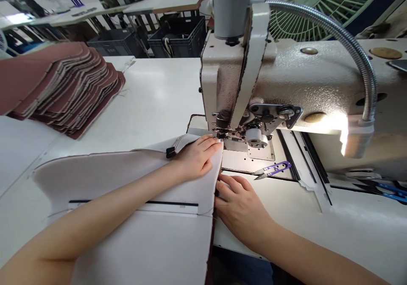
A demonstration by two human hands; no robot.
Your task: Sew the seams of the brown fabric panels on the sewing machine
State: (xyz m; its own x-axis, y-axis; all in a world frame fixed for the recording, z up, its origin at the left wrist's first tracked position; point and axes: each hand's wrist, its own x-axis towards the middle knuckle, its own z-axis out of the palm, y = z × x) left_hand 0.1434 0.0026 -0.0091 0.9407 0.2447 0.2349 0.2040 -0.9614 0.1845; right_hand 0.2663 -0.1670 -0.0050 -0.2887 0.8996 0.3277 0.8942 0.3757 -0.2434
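A large white-backed fabric panel (pixel 143 242) with a dark reddish edge lies over the table, its far right corner under the needle area of a sewing machine (pixel 222 128). My left hand (pixel 195 160) presses flat on the panel close to the presser foot, fingers stretched towards it. Beside its wrist, a small black clip-like piece (pixel 171 152) sits on a folded zipper-like strip. My right hand (pixel 237 206) holds the panel's right edge with curled fingers, whose tips are partly hidden. Purple thread snips (pixel 273 169) lie on the machine bed beyond this hand.
Stacked reddish-brown fabric pieces (pixel 63 90) lie at the left. A lit lamp (pixel 358 136) hangs from a flexible metal tube on the right, above blue-handled scissors (pixel 386 190). Behind the machine stand a green fan (pixel 314 9) and dark crates (pixel 181 39).
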